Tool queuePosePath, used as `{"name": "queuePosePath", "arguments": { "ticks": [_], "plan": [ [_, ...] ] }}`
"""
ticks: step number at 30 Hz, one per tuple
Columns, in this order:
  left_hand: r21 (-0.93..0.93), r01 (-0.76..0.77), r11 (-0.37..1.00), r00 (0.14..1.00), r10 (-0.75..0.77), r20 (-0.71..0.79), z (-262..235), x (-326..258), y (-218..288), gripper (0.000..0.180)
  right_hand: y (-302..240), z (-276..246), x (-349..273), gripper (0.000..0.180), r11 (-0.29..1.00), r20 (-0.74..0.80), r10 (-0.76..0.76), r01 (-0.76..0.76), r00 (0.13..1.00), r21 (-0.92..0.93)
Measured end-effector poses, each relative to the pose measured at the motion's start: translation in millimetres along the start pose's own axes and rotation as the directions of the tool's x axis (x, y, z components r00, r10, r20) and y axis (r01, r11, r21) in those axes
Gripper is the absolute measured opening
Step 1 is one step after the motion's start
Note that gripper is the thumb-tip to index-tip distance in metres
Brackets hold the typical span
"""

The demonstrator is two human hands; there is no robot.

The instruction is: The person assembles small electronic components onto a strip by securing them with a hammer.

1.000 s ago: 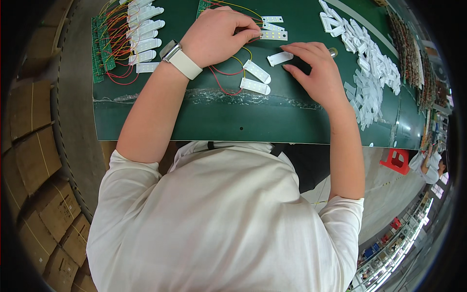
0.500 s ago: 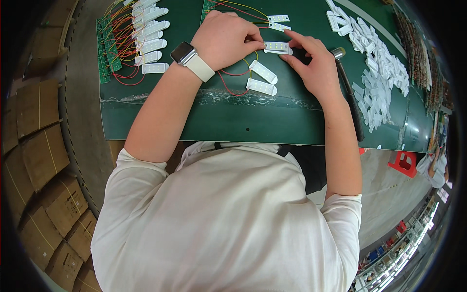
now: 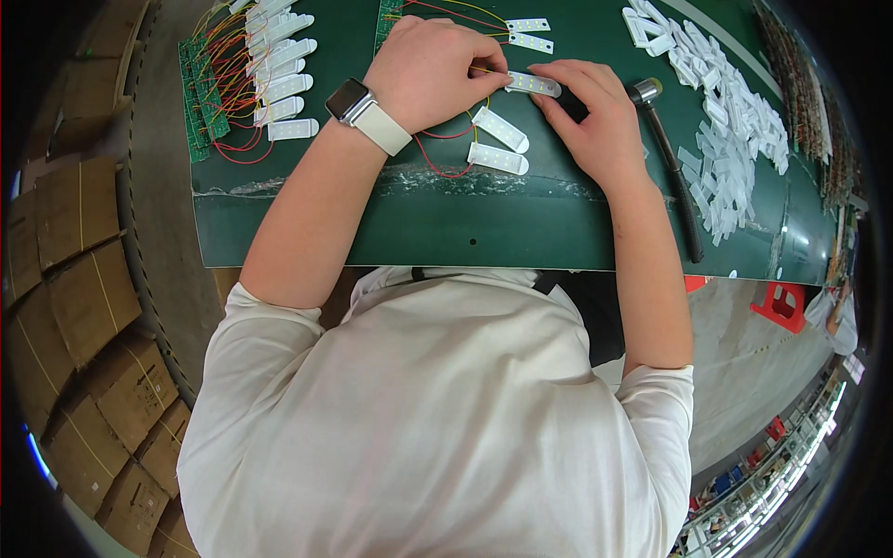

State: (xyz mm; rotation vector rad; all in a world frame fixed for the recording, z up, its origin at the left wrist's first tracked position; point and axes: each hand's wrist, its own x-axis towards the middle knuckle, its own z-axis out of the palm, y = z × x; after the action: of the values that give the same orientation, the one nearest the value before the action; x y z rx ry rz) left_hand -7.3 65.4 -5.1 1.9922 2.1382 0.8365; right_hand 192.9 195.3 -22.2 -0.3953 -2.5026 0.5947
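Observation:
My left hand [image 3: 445,76], with a watch on its wrist, pinches the wired end of a small LED board [image 3: 532,83]. This board appears to lie in a white holder with a rounded end. Around its right part my right hand [image 3: 593,116] closes, index finger on the far edge and thumb on the near edge. Two more white LED pieces [image 3: 500,129] with rounded ends lie just nearer, joined by red and yellow wires. Beyond the hands are two bare LED boards [image 3: 530,43], wired toward a green circuit board [image 3: 387,20] partly hidden behind my left hand.
A hammer [image 3: 672,167] with a black handle lies right of my right hand. Farther right spreads a pile of white plastic holders [image 3: 735,98] and translucent strips [image 3: 718,191]. At left, several wired LED pieces [image 3: 284,86] stand in a row beside green circuit boards [image 3: 197,102]. Cardboard boxes [image 3: 79,219] stand left.
The LED board in my hands has tilted, and its holder now lines up with it. My right fingers have drawn in closer around it. The view has shifted slightly.

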Motion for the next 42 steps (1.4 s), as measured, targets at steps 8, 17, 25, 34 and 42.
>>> {"name": "queuePosePath", "arguments": {
  "ticks": [8, 17, 25, 34, 42],
  "plan": [
    [-0.015, 0.163, 0.987, 0.987, -0.163, 0.003, 3, 1, 10, 0.02, -3, 4, 2, 0.02, 1.0, -0.036, -0.028, 0.028, 0.999, 0.0],
    [0.03, 0.177, 0.984, 0.984, -0.176, -0.038, 9, 1, 8, 0.023, -1, 8, 1, 0.017, 0.995, -0.071, -0.089, 0.086, 0.993, -0.041],
    [-0.016, 0.187, 0.982, 0.982, -0.187, 0.027, -6, 9, 27, 0.015, 1, 8, 2, 0.016, 0.994, -0.064, -0.102, 0.099, 0.993, -0.053],
    [-0.017, 0.04, 0.999, 0.999, -0.04, 0.01, -2, 9, 19, 0.016, 2, 8, 1, 0.014, 0.997, -0.081, -0.077, 0.075, 0.994, -0.028],
    [0.028, 0.021, 0.999, 0.999, -0.023, 0.047, 0, 8, 18, 0.018, 3, 10, -1, 0.014, 0.991, -0.089, -0.115, 0.108, 0.989, -0.078]
  ]
}}
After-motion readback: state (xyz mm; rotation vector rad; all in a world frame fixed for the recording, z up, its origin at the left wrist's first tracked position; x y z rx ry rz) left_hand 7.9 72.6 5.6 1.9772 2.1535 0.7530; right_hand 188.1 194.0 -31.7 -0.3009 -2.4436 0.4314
